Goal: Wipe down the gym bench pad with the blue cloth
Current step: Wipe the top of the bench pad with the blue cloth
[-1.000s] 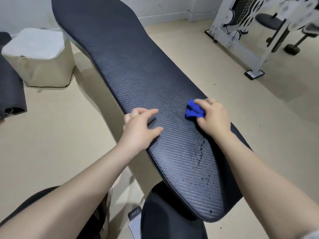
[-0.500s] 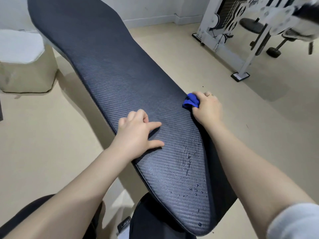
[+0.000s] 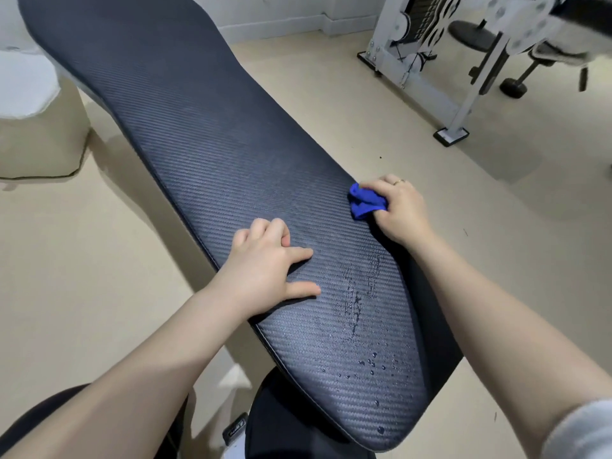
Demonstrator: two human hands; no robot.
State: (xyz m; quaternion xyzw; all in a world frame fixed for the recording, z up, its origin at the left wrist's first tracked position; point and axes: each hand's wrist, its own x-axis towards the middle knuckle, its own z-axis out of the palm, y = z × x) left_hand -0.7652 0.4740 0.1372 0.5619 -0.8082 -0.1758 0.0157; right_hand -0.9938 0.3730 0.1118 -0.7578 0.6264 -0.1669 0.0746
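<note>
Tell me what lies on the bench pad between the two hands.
In the head view, only bare textured bench pad lies between the left hand and the right hand gripping the blue cloth; the water droplets sit nearer the camera.

Beige floor (image 3: 331, 104), white machine frame (image 3: 463, 104) right.

No readable text anywhere; small label on black part (image 3: 234, 431) under bench pad (image 3: 231, 167) too blurry.
</note>
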